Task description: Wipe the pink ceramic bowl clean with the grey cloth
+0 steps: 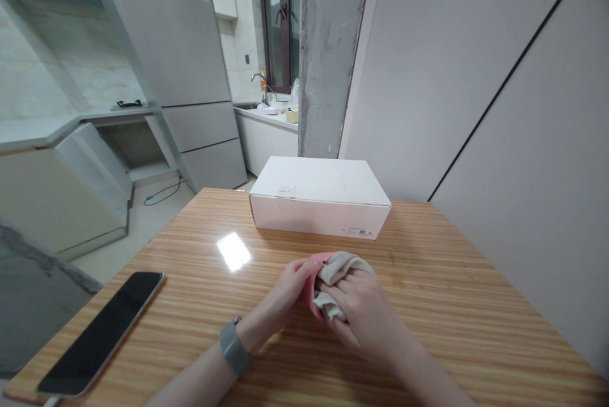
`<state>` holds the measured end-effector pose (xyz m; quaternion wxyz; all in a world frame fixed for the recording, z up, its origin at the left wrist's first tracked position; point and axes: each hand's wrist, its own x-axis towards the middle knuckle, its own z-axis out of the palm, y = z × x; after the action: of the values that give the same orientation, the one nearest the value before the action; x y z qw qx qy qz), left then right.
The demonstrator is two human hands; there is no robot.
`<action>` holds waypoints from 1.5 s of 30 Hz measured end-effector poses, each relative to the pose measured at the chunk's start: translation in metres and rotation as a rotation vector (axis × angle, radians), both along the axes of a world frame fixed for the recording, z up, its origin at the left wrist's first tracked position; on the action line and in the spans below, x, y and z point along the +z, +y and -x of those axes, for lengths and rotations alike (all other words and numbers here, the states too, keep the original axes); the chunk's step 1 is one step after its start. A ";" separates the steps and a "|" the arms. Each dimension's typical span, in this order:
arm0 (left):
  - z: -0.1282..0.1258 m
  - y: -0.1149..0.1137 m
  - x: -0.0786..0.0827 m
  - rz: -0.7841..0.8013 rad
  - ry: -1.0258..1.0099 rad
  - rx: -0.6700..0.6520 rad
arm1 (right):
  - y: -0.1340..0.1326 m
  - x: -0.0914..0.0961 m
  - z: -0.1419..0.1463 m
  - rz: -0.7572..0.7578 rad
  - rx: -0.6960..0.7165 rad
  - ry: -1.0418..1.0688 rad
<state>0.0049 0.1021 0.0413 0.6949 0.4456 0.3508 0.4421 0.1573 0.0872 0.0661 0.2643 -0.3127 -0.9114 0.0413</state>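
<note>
My left hand (291,284) grips the rim of a pink bowl-like container (310,296), its thumb over the edge. Most of the container is hidden behind my hands and a greyish cloth (343,265). My right hand (359,309) is closed on that cloth, pressing it into the container's opening. Cloth folds stick out above and below my right fingers. Both hands are over the near middle of the wooden table (190,305), in front of a closed white box (318,217).
A black-screened phone (102,334) with a white cable lies at the table's left. Beyond the table stand a grey fridge (166,33), a sink counter (269,118) and a bare concrete pillar (328,52). A white wall panel (476,45) runs along the right.
</note>
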 end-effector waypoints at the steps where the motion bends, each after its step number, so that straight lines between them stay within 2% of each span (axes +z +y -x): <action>1: -0.001 0.000 -0.001 0.008 -0.008 0.026 | 0.000 0.000 0.000 0.000 -0.022 0.002; 5: -0.008 -0.002 -0.008 -0.004 -0.185 0.085 | 0.002 -0.001 -0.003 -0.022 -0.098 0.031; 8: -0.012 -0.003 -0.010 0.007 -0.295 0.014 | 0.004 -0.001 -0.007 -0.020 -0.123 0.048; 11: -0.011 -0.002 -0.010 0.003 -0.316 -0.023 | 0.005 -0.002 -0.008 0.001 -0.084 0.020; 16: -0.007 0.000 -0.014 0.112 -0.220 0.159 | 0.009 -0.002 -0.008 0.061 0.051 -0.005; 20: -0.002 0.004 -0.015 0.111 -0.227 0.298 | 0.015 0.001 -0.015 0.142 0.117 0.097; 23: 0.004 0.008 -0.011 0.105 -0.211 0.325 | 0.018 0.001 -0.023 0.289 0.112 0.297; 25: 0.007 0.010 -0.009 0.091 -0.220 0.295 | 0.020 -0.003 -0.028 0.451 0.047 0.492; 28: 0.007 0.012 -0.009 0.103 -0.281 0.263 | 0.030 -0.010 -0.033 0.633 -0.206 0.923; 30: 0.006 0.013 -0.010 0.133 -0.332 0.276 | 0.039 -0.013 -0.036 0.643 -0.428 1.284; 31: 0.005 0.013 -0.010 0.148 -0.359 0.277 | 0.044 -0.013 -0.037 0.661 -0.489 1.444; 34: 0.004 0.012 -0.008 0.199 -0.422 0.213 | 0.052 -0.010 -0.038 0.830 -0.483 1.710; 37: 0.003 0.009 -0.002 0.301 -0.467 0.143 | 0.048 -0.003 -0.033 1.111 -0.386 1.711; 40: 0.005 0.006 0.002 0.435 -0.489 0.123 | 0.036 0.001 -0.024 1.379 -0.316 1.624; 45: 0.008 0.005 0.003 0.452 -0.487 0.105 | 0.022 -0.001 -0.022 1.594 -0.136 1.370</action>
<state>-0.0032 0.1072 0.0443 0.8159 0.1428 0.2861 0.4816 0.1796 0.1090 0.0656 0.4426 -0.3563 -0.2570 0.7817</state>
